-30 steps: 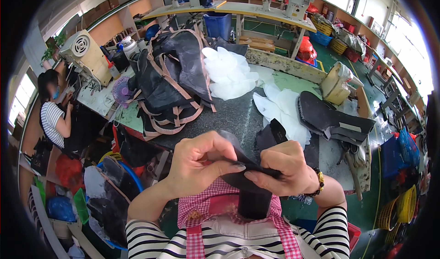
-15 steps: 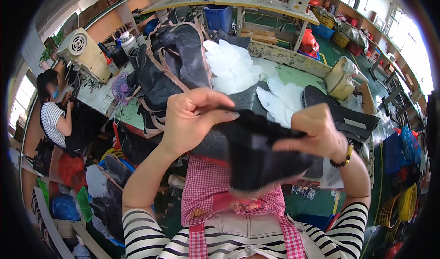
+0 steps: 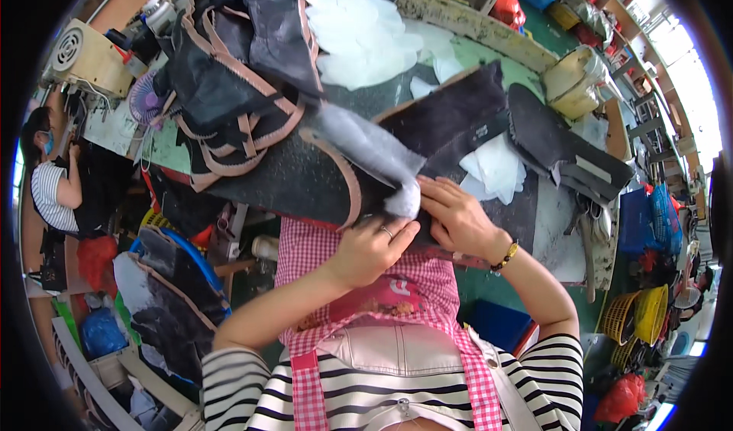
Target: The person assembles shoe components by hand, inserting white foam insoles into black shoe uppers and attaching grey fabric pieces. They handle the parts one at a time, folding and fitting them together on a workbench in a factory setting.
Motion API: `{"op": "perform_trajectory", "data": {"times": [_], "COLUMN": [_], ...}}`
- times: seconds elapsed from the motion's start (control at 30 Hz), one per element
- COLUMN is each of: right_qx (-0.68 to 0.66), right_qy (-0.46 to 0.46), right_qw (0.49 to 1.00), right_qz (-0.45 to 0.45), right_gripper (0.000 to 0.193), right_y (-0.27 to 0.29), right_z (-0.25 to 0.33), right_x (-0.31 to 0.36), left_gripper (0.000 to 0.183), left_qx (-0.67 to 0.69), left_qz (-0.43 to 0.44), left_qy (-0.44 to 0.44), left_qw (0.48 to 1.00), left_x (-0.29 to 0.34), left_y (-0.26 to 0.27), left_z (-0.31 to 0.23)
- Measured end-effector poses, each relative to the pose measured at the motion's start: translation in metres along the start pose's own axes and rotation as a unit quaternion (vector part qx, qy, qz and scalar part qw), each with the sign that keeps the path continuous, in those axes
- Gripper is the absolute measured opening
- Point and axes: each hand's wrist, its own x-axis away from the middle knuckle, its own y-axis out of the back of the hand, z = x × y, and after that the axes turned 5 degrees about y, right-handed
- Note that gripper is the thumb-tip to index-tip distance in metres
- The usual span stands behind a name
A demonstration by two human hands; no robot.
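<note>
- In the head view, the left hand (image 3: 374,249) is at the near edge of the table (image 3: 271,187), with its fingers bent and touching the rounded near end of a grey-white strip (image 3: 370,142); whether they are gripping it, I cannot tell.
- The right hand (image 3: 464,221) is just beside it, with a bracelet (image 3: 505,255) on the wrist; its fingers are stretched forward and rest on dark material; I cannot tell if they pinch it.
- The dark piece (image 3: 368,193) lies on the table at the hands, under the blurred strip; a brown edging (image 3: 341,164) curves along its left side.
- A dark panel (image 3: 454,118) reaches from the hands toward the far right; whether it is joined to the dark piece, I cannot see.
- Far left is a heap of dark pieces (image 3: 244,64) with brown borders; right of it, white sheets (image 3: 359,45) are piled; more white pieces (image 3: 495,170) lie near the right hand.
</note>
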Motion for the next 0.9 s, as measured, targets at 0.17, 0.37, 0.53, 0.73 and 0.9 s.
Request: {"op": "perform_trajectory", "data": {"times": [0.17,0.37,0.53,0.73,0.9], "right_qx": [-0.037,0.003,0.038,-0.009,-0.032], "right_qy": [0.009,-0.012,0.031,0.002,-0.008], "right_qw": [0.999,0.999,0.996,0.997,0.997], "right_qz": [-0.011,-0.052,-0.069,-0.079,-0.063], "right_gripper": [0.050,0.050,0.040,0.049,0.061], "right_y": [0.003,-0.007,-0.005,0.002,-0.012], "right_z": [0.003,0.007,-0.004,-0.006,-0.005], "right_x": [-0.009,-0.013,-0.014,-0.016,-0.029], "left_gripper": [0.025,0.029,0.027,0.033,0.022], "left_qx": [-0.189,-0.186,-0.189,-0.130,-0.177], "left_qz": [0.016,0.083,0.088,0.043,0.009], "left_qy": [-0.114,-0.164,-0.159,-0.124,-0.138], "left_qw": [0.975,0.965,0.965,0.983,0.975], "left_x": [-0.012,-0.043,-0.058,-0.027,-0.004], "left_y": [0.081,0.109,0.120,0.107,0.099], "left_z": [0.012,0.059,0.064,0.070,0.076]}}
